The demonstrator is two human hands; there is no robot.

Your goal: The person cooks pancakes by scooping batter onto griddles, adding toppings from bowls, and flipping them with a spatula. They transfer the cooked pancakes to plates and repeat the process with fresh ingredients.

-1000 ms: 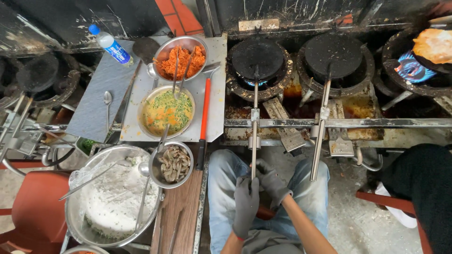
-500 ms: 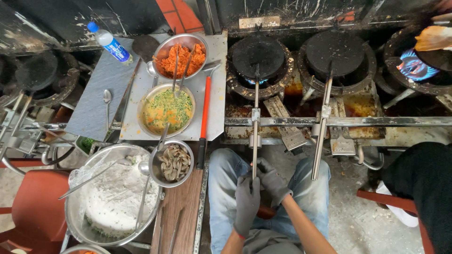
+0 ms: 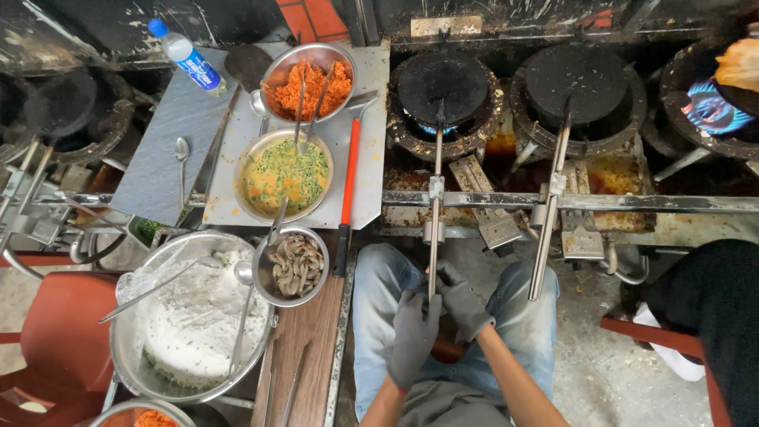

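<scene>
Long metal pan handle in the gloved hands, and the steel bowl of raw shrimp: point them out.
long metal pan handle [image 3: 434, 229], head view, mid-shaft.
steel bowl of raw shrimp [image 3: 262, 286], head view, left rim.

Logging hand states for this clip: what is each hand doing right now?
Left hand: gloved, closed around the end of the long metal handle.
Right hand: gloved, fingers touching the same handle; grip cannot be told.

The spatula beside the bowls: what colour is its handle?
Red, on the spatula, clearest in the head view.

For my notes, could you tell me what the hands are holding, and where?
Both gloved hands, left hand and right hand, grip the long pan handle at its near end.
</scene>
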